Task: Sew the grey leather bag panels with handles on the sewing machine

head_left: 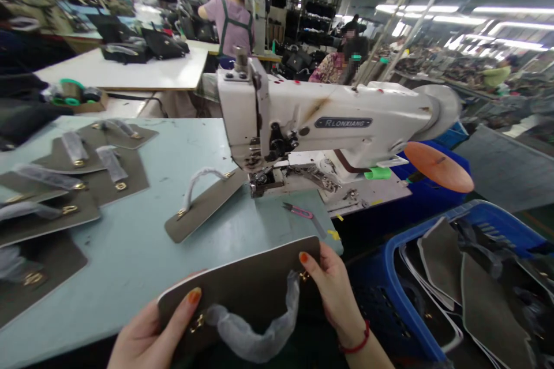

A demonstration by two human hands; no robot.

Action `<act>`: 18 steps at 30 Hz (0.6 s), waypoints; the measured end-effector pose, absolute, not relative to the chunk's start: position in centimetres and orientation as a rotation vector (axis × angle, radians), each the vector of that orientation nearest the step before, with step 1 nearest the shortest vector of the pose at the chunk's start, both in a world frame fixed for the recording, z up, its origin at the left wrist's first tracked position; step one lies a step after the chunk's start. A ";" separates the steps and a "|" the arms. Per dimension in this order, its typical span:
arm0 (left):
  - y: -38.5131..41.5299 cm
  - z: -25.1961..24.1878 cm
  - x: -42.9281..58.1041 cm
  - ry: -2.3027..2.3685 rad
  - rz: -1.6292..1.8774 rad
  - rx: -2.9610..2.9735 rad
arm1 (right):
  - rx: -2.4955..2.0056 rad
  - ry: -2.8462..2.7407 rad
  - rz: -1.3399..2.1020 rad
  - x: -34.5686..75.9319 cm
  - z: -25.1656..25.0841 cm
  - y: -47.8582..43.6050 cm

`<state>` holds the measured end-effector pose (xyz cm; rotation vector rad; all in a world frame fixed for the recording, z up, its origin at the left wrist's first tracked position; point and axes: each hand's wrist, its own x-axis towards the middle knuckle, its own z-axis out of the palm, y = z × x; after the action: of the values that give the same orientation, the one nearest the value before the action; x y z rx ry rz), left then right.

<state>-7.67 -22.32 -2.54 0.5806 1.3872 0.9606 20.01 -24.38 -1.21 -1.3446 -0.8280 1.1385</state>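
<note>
Between my two hands I hold a dark grey-brown bag panel [251, 274] with a pale edge. Its handle [255, 339], wrapped in clear plastic, hangs down from gold-coloured fittings. My left hand [158, 323] grips the panel's left end, thumb on the front. At the right end my right hand [331, 288] pinches it near one fitting. Beyond it, another handled panel [212, 204] lies on the table with one end near the needle area of a white sewing machine [329, 115]. Thread snips [298, 211] with a pink handle rest right of that panel.
Several handled panels [86, 176] overlap on the left of the light blue table [142, 277]. A blue basket [392, 277] filled with more panels stands at the right. An orange disc [439, 167] juts out beside the machine. Other people [234, 23] are farther back.
</note>
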 end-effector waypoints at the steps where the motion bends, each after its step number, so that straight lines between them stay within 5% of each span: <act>1: -22.5 -2.1 -7.4 1.339 0.969 0.590 | -1.339 -0.800 1.142 20.2 -1.6 -24.5; 18: -23.7 0.8 -6.1 1.269 1.070 0.780 | -1.370 -0.643 1.192 22.5 -3.6 -26.4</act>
<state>-6.14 -23.69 0.83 0.7796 1.2690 1.0698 22.48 -26.39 -3.61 -1.3696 -0.6427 1.1920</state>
